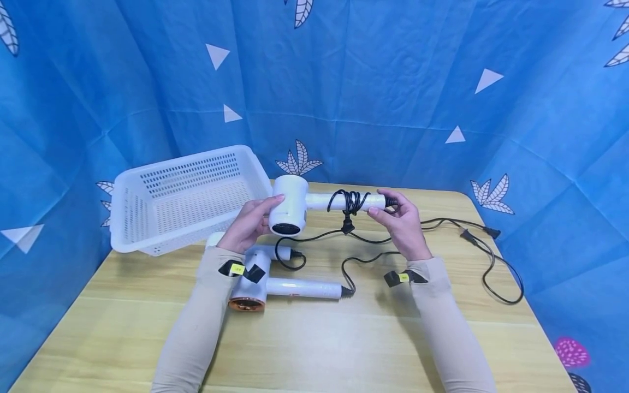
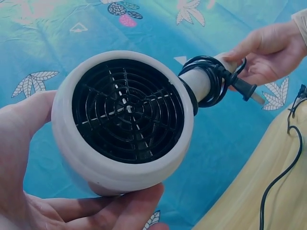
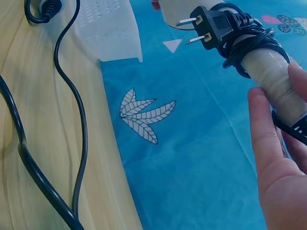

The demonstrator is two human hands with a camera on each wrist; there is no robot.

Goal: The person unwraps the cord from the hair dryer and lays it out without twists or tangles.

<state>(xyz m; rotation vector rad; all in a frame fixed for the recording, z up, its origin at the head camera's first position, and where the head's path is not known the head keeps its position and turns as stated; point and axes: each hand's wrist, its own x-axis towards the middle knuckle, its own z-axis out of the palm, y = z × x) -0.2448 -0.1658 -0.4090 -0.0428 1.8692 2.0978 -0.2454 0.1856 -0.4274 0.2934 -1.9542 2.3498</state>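
Note:
A white hair dryer (image 1: 290, 203) is held up above the table, its handle pointing right. My left hand (image 1: 249, 221) grips its round head; the left wrist view shows thumb and fingers around the rim of the black grille (image 2: 128, 110). At the handle's end, my right hand (image 1: 404, 225) holds the tip between thumb and fingers. The black cord (image 3: 256, 50) is coiled around the handle, and its two-pin plug (image 3: 211, 28) hangs from the coil. Below lies a second hair dryer (image 1: 303, 288) with a copper-coloured rim. Another white handle (image 1: 275, 251) lies behind it, its head partly hidden by my left arm.
A white perforated basket (image 1: 126, 218) stands at the back left. Loose black cords (image 1: 363, 261) trail rightward over the wooden table (image 1: 314, 349), ending in plugs (image 1: 469, 236) near the right edge. Blue patterned cloth (image 1: 383, 82) hangs around the table.

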